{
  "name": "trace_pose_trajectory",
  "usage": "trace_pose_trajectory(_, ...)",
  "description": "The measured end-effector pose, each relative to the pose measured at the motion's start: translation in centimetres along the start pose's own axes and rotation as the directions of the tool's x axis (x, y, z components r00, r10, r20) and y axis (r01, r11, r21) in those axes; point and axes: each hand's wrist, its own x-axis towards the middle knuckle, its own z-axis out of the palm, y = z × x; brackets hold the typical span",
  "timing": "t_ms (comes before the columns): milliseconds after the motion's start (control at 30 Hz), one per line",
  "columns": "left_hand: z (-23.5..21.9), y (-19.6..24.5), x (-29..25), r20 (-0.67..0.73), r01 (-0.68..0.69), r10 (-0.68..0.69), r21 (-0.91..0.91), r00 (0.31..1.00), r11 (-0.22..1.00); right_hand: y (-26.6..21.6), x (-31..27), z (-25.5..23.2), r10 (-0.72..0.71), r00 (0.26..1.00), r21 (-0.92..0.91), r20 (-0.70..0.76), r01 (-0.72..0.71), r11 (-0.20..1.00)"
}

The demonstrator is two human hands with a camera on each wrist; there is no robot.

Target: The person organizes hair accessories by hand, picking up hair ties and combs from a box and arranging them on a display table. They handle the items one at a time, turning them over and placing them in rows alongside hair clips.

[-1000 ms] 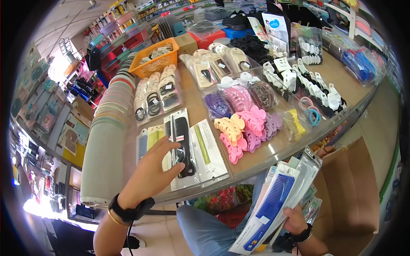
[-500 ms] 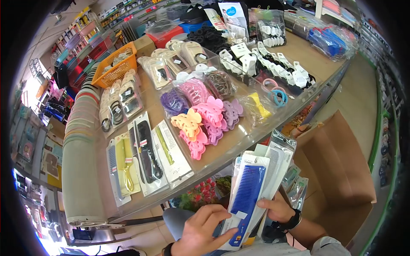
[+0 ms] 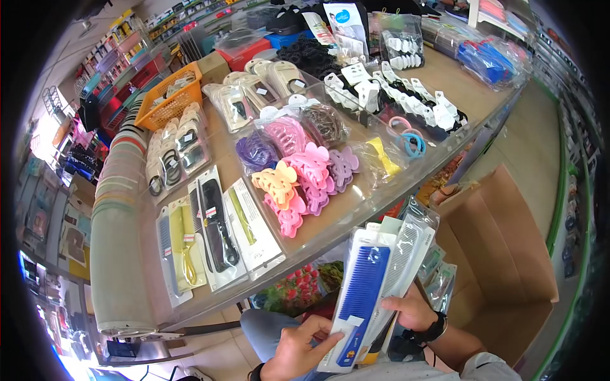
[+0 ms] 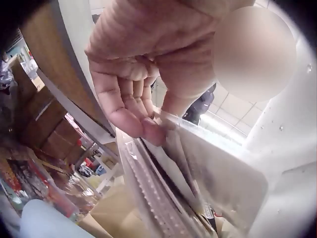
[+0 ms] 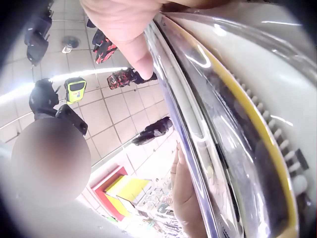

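A stack of packaged combs is held over the lap, below the table's front edge. On top lies a blue comb (image 3: 366, 282) in a white-backed packet, beside a clear-wrapped grey comb (image 3: 401, 257). My right hand (image 3: 410, 311) grips the stack from its right side, thumb on the front; the right wrist view shows the layered packet edges (image 5: 198, 124) close up. With thumb and fingers, my left hand (image 3: 293, 350) pinches the lower left edge of the blue comb's packet. In the left wrist view those fingertips (image 4: 154, 133) close on a packet's edge.
On the table lie a packaged black comb (image 3: 218, 222), a yellow-green brush (image 3: 188, 263), colourful claw clips (image 3: 279, 185) and carded hair ties (image 3: 432, 108). An orange basket (image 3: 166, 105) stands behind. Right of my legs is an open cardboard box (image 3: 495, 235).
My left hand has left the black comb on the table and come down to the blue comb's packet, pinching its edge. The head view has swung right. My right hand keeps its grip.
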Motion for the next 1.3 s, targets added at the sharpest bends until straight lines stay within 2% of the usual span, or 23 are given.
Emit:
trace_pose_trajectory(100, -0.5, -0.2, -0.5, -0.107, 0.066, -0.069, -0.032, 0.992, 0.997, -0.2, 0.0, 0.2, 0.002, 1.000, -0.013, -0.010, -0.002, 1.000)
trace_pose_trajectory(133, -0.5, -0.8, -0.7, -0.124, 0.067, -0.086, -0.147, 0.989, 0.987, -0.2, 0.0, 0.2, 0.000, 1.000, -0.027, -0.012, -0.001, 1.000)
trace_pose_trajectory(167, -0.7, -1.0, -1.0, -0.125, 0.067, -0.085, -0.145, 0.988, 0.987, -0.2, 0.0, 0.2, 0.000, 1.000, -0.027, -0.011, 0.000, 1.000)
trace_pose_trajectory(233, -1.2, -0.9, -1.3, -0.193, 0.036, -0.072, -0.185, 0.978, 0.982, -0.2, -0.1, 0.1, 0.005, 0.999, -0.088, -0.049, -0.009, 0.996)
trace_pose_trajectory(267, -1.4, -0.7, -1.3, -0.247, -0.031, -0.009, -0.155, 0.969, 0.988, -0.2, 0.0, 0.2, 0.009, 0.999, -0.088, -0.040, -0.012, 0.996)
trace_pose_trajectory(300, -1.7, -0.4, -1.5, -0.259, -0.029, -0.011, -0.151, 0.966, 0.988, -0.2, 0.0, 0.2, 0.018, 0.998, -0.061, -0.063, -0.022, 0.998)
trace_pose_trajectory(367, -2.8, 0.3, -1.9, -0.363, -0.051, -0.086, -0.353, 0.928, 0.934, -0.3, 0.0, 0.4, 0.033, 0.997, -0.034, -0.071, -0.035, 0.999)
trace_pose_trajectory(433, -4.8, 2.4, -1.2, -0.479, -0.106, -0.081, -0.351, 0.874, 0.930, -0.4, -0.2, 0.5, 0.017, 0.996, -0.005, -0.090, -0.017, 1.000)
trace_pose_trajectory(467, -6.1, 4.0, -1.0, -0.435, -0.080, -0.117, -0.408, 0.893, 0.909, -0.1, -0.2, 0.1, 0.021, 0.996, -0.013, -0.087, -0.023, 1.000)
trace_pose_trajectory(500, -7.5, 5.4, -0.4, -0.453, -0.022, -0.173, -0.393, 0.875, 0.919, 0.0, -0.2, -0.1, 0.025, 0.996, -0.015, -0.080, -0.026, 1.000)
trace_pose_trajectory(567, -10.4, 6.0, 0.0, -0.424, -0.055, -0.192, -0.504, 0.885, 0.862, 0.2, -0.1, -0.2, 0.027, 0.997, 0.001, -0.073, -0.027, 1.000)
trace_pose_trajectory(600, -10.6, 8.2, 1.3, -0.466, -0.054, -0.276, -0.580, 0.841, 0.813, 0.2, 0.0, -0.2, 0.029, 0.998, 0.001, -0.063, -0.029, 1.000)
trace_pose_trajectory(633, -12.5, 7.2, 1.1, -0.387, -0.020, -0.210, -0.513, 0.898, 0.858, 0.2, -0.1, 0.0, 0.016, 0.996, -0.015, -0.086, -0.017, 1.000)
trace_pose_trajectory(700, -14.9, 7.3, 2.5, -0.404, 0.064, -0.215, -0.354, 0.889, 0.933, 0.2, -0.1, 0.1, 0.002, 0.995, -0.029, -0.103, -0.006, 1.000)
trace_pose_trajectory(833, -17.5, 5.4, 6.2, -0.326, 0.053, -0.204, -0.418, 0.923, 0.907, 0.2, -0.1, 0.1, -0.003, 0.994, 0.002, -0.109, 0.003, 1.000)
trace_pose_trajectory(900, -18.6, 3.7, 7.6, -0.210, 0.201, -0.277, -0.325, 0.938, 0.924, 0.3, -0.1, -0.1, -0.009, 0.994, 0.003, -0.113, 0.010, 1.000)
trace_pose_trajectory(1000, -18.5, 2.7, 9.3, -0.155, 0.286, -0.325, -0.229, 0.933, 0.930, 0.5, -0.1, -0.6, 0.014, 0.995, 0.011, -0.098, -0.013, 1.000)
trace_pose_trajectory(1033, -18.3, 2.5, 9.5, -0.159, 0.285, -0.324, -0.228, 0.933, 0.931, 0.5, -0.2, -0.7, 0.020, 0.995, 0.019, -0.102, -0.019, 1.000)
trace_pose_trajectory(1100, -17.8, 1.9, 9.9, -0.158, 0.258, -0.270, -0.094, 0.950, 0.962, 0.3, -0.1, -0.5, 0.025, 0.994, 0.027, -0.105, -0.023, 0.999)
trace_pose_trajectory(1133, -18.5, 0.5, 10.1, -0.097, 0.173, -0.164, 0.089, 0.982, 0.981, 0.2, -0.2, -0.4, 0.026, 0.994, 0.028, -0.110, -0.023, 0.999)
trace_pose_trajectory(1167, -18.3, 1.3, 10.0, -0.095, 0.173, -0.165, 0.091, 0.982, 0.981, 0.2, -0.1, -0.3, 0.028, 0.993, 0.031, -0.116, -0.025, 0.999)
trace_pose_trajectory(1233, -17.7, 3.3, 9.5, -0.054, 0.226, -0.222, 0.371, 0.973, 0.901, 0.3, 0.0, -0.3, 0.031, 0.993, 0.035, -0.117, -0.027, 0.999)
trace_pose_trajectory(1300, -17.9, 2.4, 9.6, -0.016, 0.205, -0.216, 0.379, 0.976, 0.902, 0.3, 0.1, -0.2, 0.038, 0.993, 0.038, -0.112, -0.034, 0.999)
